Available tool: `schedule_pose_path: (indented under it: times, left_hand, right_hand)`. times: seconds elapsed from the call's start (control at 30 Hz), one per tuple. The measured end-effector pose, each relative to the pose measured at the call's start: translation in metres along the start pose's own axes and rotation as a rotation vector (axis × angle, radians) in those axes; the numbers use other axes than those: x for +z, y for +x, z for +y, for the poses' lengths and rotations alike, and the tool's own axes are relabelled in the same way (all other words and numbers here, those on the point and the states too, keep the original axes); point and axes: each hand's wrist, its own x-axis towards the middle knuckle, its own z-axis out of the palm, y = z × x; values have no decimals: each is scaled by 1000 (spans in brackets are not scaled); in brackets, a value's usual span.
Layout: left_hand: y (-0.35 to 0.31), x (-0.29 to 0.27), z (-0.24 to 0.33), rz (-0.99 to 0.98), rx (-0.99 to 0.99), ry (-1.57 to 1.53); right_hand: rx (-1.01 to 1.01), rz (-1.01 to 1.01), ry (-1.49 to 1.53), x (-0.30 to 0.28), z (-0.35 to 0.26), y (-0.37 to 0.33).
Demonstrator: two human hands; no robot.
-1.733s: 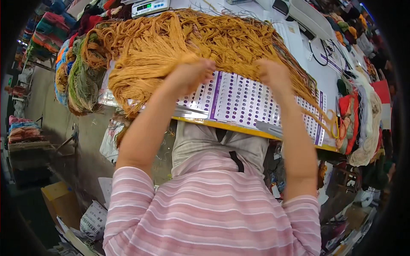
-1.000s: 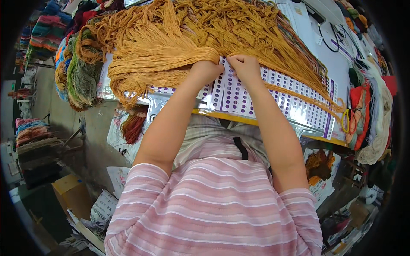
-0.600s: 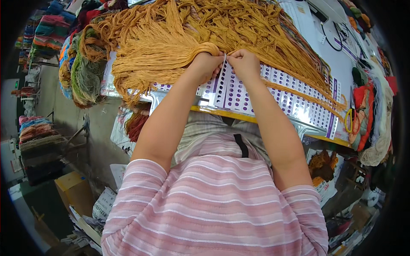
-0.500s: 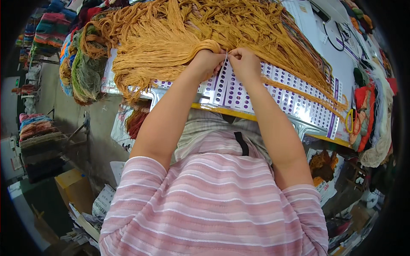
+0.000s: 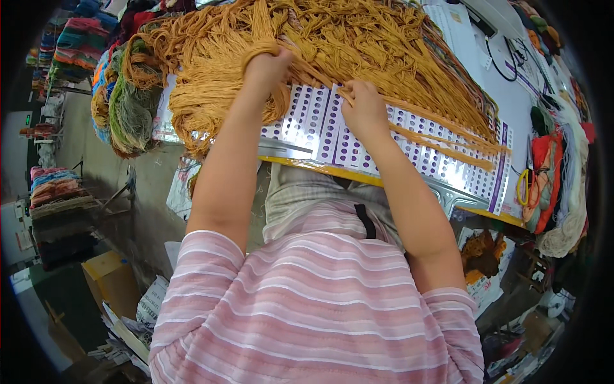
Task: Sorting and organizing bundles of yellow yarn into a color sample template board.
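Left hand (image 5: 265, 67) fingers closed around orange yarn bundle (image 5: 217, 96); right hand (image 5: 363, 110) fingers pinching a strand over the white, purple-dotted sheet (image 5: 409, 137) on the bench (image 5: 448, 192).

Mustard-orange yarn (image 5: 332, 45) — loose tangled heap across the table, strands trailing over a dotted card (image 5: 320, 125).

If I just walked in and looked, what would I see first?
First you'd see the huge heap of orange-gold yarn spread across the top of the table. The left hand grips a wrapped bundle of it, and the right hand pinches some strands over a white card with rows of purple dots. At the left edge hangs a green and orange yarn bunch.
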Motion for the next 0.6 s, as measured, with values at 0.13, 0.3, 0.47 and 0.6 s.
schedule_pose_path:
  times: [0.13,0.3,0.47,0.6]
  left_hand:
    - [-10,1,1,-6,-119,-405]
    - [-26,3,-3,-300,24,-769]
    - [-27,16,-7,-413,39,-959]
    - [-24,26,-8,-550,166,-961]
  right_hand:
    - [-49,-42,-270,-4,-12,3]
    - [-309,88,-455,-9,-8,14]
    - [-90,-65,-195,-18,-8,28]
    - [89,-190,144,-29,-6,30]
